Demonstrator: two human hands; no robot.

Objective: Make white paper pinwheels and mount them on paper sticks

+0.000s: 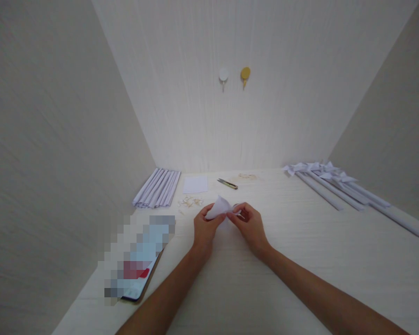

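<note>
A small white piece of paper (219,207), bent up into a point, is held between my two hands just above the table. My left hand (206,228) pinches its left side, thumb in front. With thumb and fingertips together, my right hand (248,225) grips the paper's right side. Just beyond my left hand lies a scatter of small pale and tan bits (191,201), too small to name. Farther back, a flat white paper square (195,184) rests beside a pair of thread snips (227,184) with pale green handles.
Several rolled paper tubes (158,188) lie side by side at the back left. Paper pinwheels on paper sticks (330,186) are stacked at the back right. A phone (148,265), partly blurred out, lies at left. Two hooks (245,74) hang on the back wall.
</note>
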